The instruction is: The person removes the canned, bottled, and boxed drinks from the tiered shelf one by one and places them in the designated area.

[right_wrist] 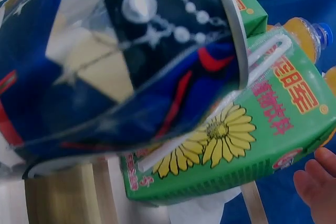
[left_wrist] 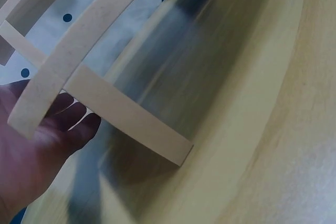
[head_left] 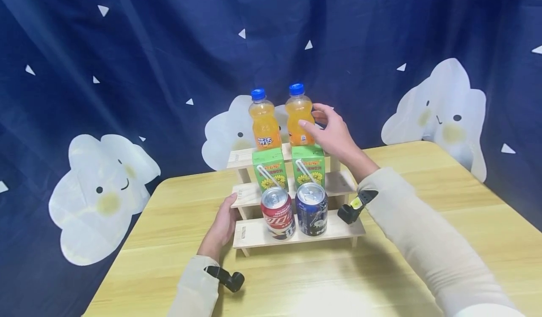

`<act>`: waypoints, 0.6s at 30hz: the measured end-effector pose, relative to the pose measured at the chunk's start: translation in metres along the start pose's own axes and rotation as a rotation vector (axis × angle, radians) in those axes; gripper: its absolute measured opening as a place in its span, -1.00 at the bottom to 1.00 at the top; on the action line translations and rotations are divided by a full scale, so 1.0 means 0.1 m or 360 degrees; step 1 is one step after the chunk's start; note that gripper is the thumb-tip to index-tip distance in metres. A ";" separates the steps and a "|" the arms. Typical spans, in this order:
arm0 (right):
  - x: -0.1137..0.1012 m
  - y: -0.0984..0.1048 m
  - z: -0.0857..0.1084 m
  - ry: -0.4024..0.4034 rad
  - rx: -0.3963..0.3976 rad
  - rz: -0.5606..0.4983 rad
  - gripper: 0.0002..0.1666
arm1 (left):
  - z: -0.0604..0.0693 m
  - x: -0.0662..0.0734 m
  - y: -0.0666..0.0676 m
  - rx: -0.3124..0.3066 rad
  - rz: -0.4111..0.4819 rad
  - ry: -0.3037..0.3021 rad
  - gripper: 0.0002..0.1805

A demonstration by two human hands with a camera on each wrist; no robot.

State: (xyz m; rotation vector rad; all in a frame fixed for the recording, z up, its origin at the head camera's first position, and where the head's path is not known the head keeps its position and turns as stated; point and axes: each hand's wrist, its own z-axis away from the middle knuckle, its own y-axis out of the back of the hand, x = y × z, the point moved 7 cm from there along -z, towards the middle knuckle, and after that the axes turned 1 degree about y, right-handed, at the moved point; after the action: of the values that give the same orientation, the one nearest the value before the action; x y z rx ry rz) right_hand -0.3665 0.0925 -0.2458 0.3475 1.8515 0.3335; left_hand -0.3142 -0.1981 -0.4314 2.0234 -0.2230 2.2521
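The left hand (head_left: 222,223) rests, fingers relaxed, against the left end of the stepped wooden rack (head_left: 254,232). Rightward, the right orange bottle (head_left: 297,112) is upright at the top tier, pinched by the right hand (head_left: 334,131); a light, level grip best spares the neighbouring bottle (head_left: 264,119).

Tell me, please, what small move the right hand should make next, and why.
I would probably ease the right hand off the right orange bottle: the bottle looks upright beside the left orange bottle at the top tier, and the green cartons and cans below also stand in pairs. The held bottle's base is hidden, so a gentle release seems safest.
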 end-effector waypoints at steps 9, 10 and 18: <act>-0.05 -0.11 -0.05 0.0021 -0.0034 -0.0008 -0.11 | 0.00 -0.02 0.00 -0.0009 -0.0007 0.0008 -0.31; -0.05 -0.12 -0.06 0.0012 -0.0038 -0.0008 -0.12 | 0.01 -0.02 0.01 -0.0001 0.0001 0.0012 -0.32; -0.05 -0.18 -0.08 -0.0072 -0.0047 -0.0016 -0.19 | 0.01 0.00 0.01 0.0000 -0.0011 -0.0016 -0.33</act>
State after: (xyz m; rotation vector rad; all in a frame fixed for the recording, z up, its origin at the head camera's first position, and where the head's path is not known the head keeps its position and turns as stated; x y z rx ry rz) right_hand -0.3739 0.0738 -0.2464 0.3231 1.8016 0.3434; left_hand -0.3133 -0.1992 -0.4312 2.0328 -0.2163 2.2382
